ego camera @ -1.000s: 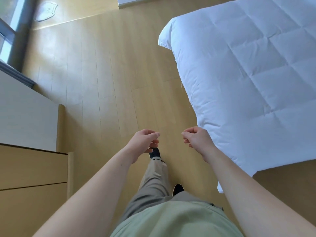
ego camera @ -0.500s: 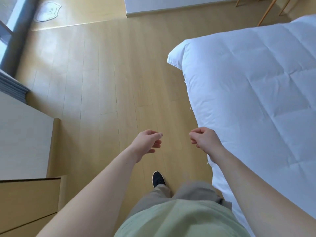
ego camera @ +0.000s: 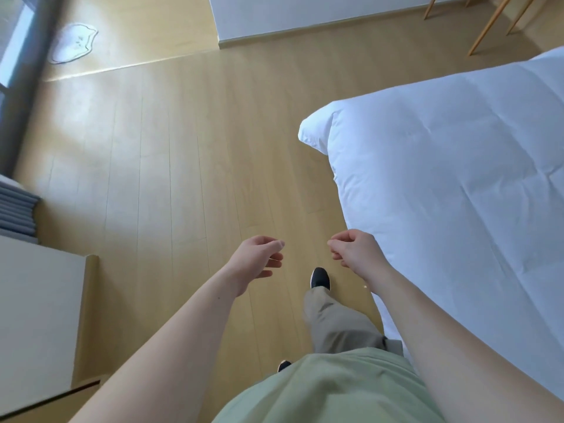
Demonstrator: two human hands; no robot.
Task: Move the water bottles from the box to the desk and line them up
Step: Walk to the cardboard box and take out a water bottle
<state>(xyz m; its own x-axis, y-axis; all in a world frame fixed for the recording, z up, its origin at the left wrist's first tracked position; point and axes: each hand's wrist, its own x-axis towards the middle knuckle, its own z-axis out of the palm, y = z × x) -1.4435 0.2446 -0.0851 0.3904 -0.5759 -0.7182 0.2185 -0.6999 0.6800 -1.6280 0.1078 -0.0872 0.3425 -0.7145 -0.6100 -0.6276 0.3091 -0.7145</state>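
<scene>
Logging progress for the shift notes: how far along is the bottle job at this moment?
Nothing looks done from here: no bottles, box or lined-up row are in view. In hand: nothing; the left hand and right hand hang loosely curled, holding nothing, above the wooden floor, one shoe forward beside the white bed. Left: apparently every bottle remains to be fetched and lined up.

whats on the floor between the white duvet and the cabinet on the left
In the head view, mostly bare wood floor lies between the duvet and the cabinet. Over it hang the left hand and right hand, both empty, above a black shoe.
</scene>
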